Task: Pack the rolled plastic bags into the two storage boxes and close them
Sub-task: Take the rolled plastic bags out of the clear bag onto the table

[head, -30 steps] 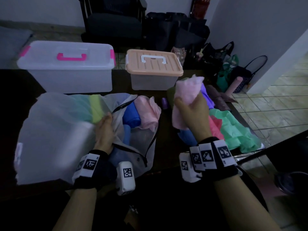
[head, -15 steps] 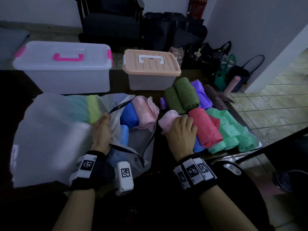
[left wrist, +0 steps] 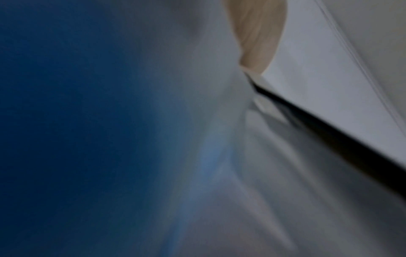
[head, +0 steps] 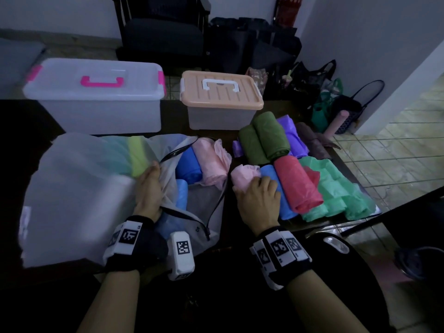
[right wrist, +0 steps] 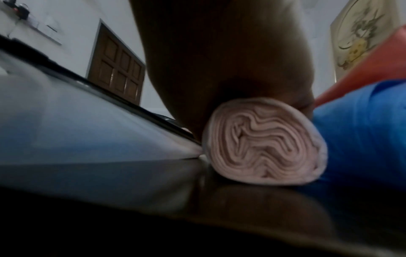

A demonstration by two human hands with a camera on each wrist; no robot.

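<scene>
On the table my right hand [head: 257, 200] lies over a pale pink roll [head: 245, 175], fingers curled round it, beside a blue roll [head: 276, 188]. The right wrist view shows the pink roll's spiral end [right wrist: 263, 142] resting on the dark tabletop under my palm. My left hand [head: 146, 186] grips the open edge of a translucent zip bag [head: 79, 188] that holds a blue roll [head: 189, 164], a pink roll [head: 211, 162] and others. At the back stand a clear box with pink handle [head: 96, 99] and a peach-lidded box [head: 221, 97], both with lids on.
Olive green rolls [head: 264, 138], a purple roll [head: 293, 135], a red roll [head: 298, 183] and mint green rolls [head: 341, 193] lie at the right, near the table's right edge. Dark bags and a chair stand on the floor behind the table.
My right hand has come down from mid-air and set the pale pink roll on the table beside the blue roll. The left hand has stayed on the zip bag's edge.
</scene>
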